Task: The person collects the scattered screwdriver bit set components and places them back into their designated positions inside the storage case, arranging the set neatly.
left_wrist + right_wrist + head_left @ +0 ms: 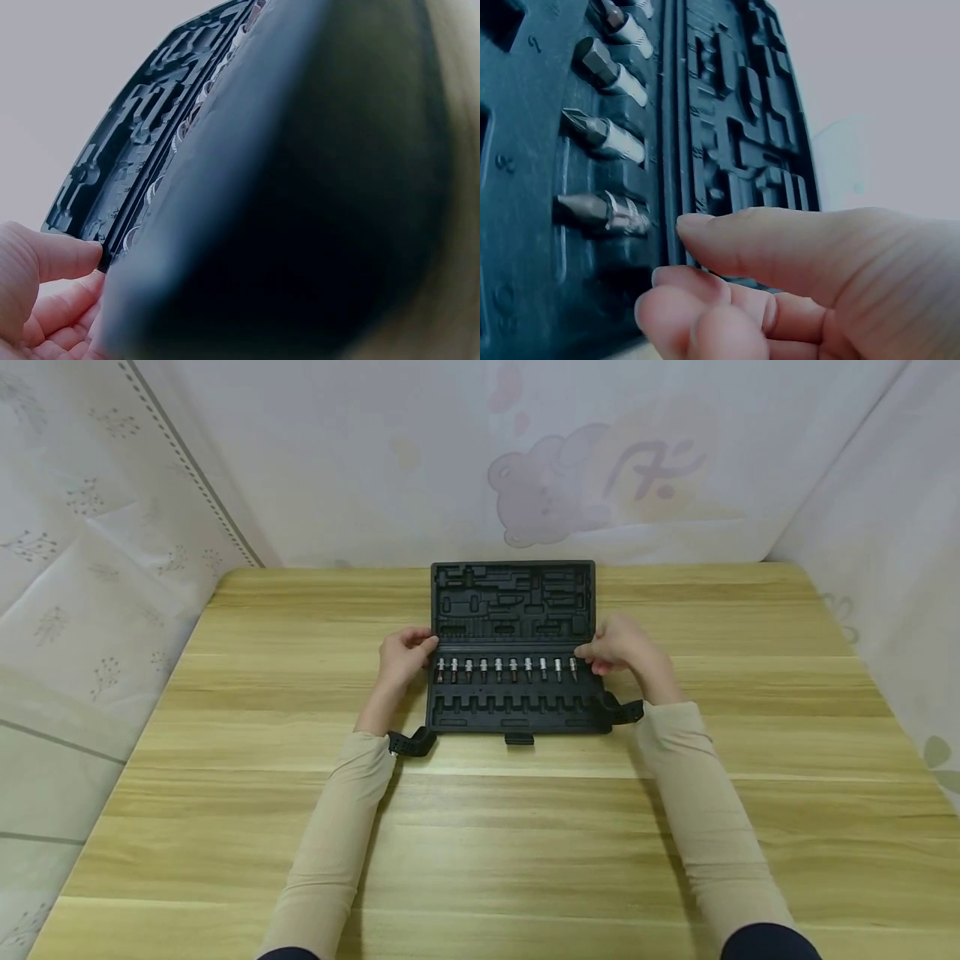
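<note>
A black plastic case (517,722) lies unfolded on the table, its moulded lid (513,602) tipped back on the far side. Several silver bit sockets (498,670) sit in a row in the slots near the hinge, with differing tips. At the case's left edge, my left hand (401,656) pinches the side by the hinge between thumb (71,255) and fingers. Over by the right edge is my right hand (622,647), its fingers loosely bent and apart from the thumb (750,236). That thumb tip is close to the hinge, beside the endmost pointed bit (604,211).
Wood-grain tabletop (517,843) surrounds the case. A black latch (519,738) sticks out at the front. Dark wrist mounts (412,743) are strapped at both wrists, the right one overlapping the case's corner. Pale printed curtains (360,468) stand behind and beside the table.
</note>
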Tool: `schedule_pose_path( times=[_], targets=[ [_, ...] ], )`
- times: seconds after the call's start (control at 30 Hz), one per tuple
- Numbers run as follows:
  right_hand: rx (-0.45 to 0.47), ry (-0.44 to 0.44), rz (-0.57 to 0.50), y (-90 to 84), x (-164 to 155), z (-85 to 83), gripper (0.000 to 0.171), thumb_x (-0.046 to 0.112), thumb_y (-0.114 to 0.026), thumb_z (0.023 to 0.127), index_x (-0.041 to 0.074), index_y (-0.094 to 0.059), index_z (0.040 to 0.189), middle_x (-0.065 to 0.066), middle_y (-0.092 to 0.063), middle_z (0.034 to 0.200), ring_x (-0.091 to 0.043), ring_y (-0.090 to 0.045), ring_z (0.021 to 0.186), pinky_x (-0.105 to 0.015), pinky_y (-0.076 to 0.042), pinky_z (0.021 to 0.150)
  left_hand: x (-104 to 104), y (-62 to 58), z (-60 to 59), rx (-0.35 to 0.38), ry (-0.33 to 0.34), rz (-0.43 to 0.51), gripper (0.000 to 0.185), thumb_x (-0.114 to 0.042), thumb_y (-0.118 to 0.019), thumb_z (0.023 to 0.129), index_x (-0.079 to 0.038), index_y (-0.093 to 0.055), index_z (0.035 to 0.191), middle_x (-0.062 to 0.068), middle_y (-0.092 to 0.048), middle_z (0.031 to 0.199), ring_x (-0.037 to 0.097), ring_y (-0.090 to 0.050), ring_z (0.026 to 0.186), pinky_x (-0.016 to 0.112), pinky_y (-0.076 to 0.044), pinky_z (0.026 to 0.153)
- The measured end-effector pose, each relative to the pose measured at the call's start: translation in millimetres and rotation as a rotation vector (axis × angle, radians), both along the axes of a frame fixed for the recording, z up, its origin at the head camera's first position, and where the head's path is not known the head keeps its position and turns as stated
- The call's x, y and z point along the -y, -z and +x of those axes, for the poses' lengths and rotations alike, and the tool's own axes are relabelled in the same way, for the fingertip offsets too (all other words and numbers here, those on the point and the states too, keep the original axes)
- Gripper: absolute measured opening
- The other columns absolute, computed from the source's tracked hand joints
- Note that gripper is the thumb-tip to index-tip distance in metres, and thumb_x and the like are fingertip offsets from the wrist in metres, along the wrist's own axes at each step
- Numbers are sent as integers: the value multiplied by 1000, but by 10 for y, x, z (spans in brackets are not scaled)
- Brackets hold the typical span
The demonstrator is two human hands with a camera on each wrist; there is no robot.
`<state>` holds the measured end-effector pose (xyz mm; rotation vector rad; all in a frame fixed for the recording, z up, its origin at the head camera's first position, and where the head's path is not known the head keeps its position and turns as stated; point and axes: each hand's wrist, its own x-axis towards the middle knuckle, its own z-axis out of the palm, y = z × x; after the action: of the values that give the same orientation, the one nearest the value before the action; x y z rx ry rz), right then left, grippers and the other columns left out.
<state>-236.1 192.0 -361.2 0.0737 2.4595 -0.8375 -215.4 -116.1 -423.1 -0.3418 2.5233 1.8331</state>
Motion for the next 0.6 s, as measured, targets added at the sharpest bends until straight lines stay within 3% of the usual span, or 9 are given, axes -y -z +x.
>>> schedule_pose_path(
  times=[0.43,0.6],
  targets=[
    [-65,15,-72,-83,-217,120,28,12,-57,91,-15,-63,95,-2,-62,57,-14,-62,54,-30,-53,53,-2,-15,3,6,1,8,26,-11,-62,91,3,-65,112,17,-64,99,9,-52,64,18,-45,58],
    [-64,15,-77,-103,-321,152,28,10,-55,91,-17,-61,96,-1,-62,57,-14,-62,54,-30,-53,53,-4,-19,5,8,-1,14,26,-11,-62,90,3,-65,112,16,-64,97,9,-52,63,18,-45,57]
  ],
)
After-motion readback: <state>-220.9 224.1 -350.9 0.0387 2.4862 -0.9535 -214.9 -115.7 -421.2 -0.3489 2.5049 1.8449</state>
